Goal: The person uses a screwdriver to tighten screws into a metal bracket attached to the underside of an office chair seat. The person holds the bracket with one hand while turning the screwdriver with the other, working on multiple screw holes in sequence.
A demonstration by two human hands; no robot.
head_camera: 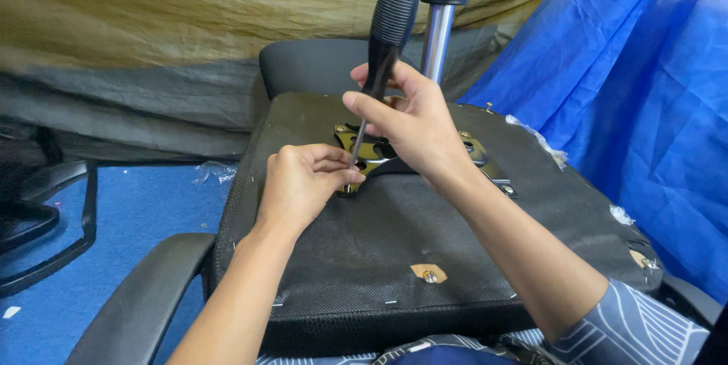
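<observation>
Head view, looking down on an upturned office chair seat [425, 259] filling the centre of the frame. Right hand [413, 126] just above centre — grip closed around a screwdriver [385, 39], fingers wrapped where the black ribbed handle meets the thin steel shaft, handle rising towards the top centre, shaft slanting down and left. Left hand [303, 183] just left of centre, thumb and fingertips pinched together right at the lower end of the shaft, against the edge of a metal mounting plate [478, 156]; whatever small part sits between those fingertips too hidden to tell. Plate black with brassy patches, lying flat on the seat's dark woven underside, largely covered by both hands, its right end showing clear with small holes. Chrome gas-lift column [438, 39] with a black collar standing up behind the right hand, top centre. One screw head [430, 276] in a torn tan patch near the seat's near edge, lower centre. Black armrest [136, 304] curving at lower left over blue floor [144, 213]. Blue tarpaulin [644, 92] at right, olive cloth [152, 24] across the upper left.
</observation>
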